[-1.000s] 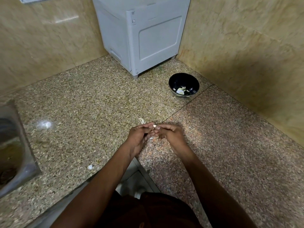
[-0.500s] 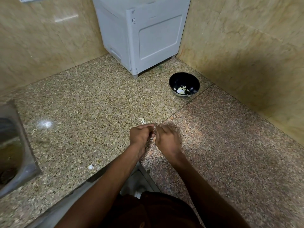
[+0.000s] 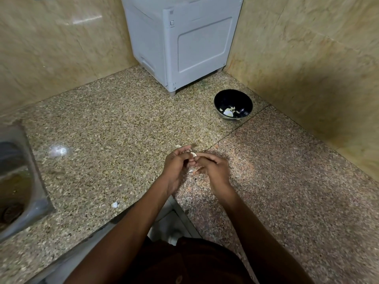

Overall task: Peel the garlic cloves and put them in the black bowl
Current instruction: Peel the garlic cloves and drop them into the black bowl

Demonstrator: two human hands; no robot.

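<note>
Black bowl (image 3: 233, 106): one, on the granite counter (image 3: 106, 128) near the corner, just in front of the grey appliance (image 3: 184, 42). Contents: a few pale peeled garlic cloves (image 3: 228, 111) at the bottom (count unclear).
Garlic clove (image 3: 193, 154): one, pale, pinched between the fingertips of both hands, above the counter, well apart from the bowl.
Left hand (image 3: 178, 169): fingers curled, tips on the clove.
Right hand (image 3: 215, 171): fingers curled, thumb and forefinger on the clove.
Loose peel scraps: one (image 3: 114, 204) near the counter's front edge; another (image 3: 178, 146) just beyond the left fingers, partly hidden.
Steel sink (image 3: 18, 181): one, cut off at the left edge.
</note>
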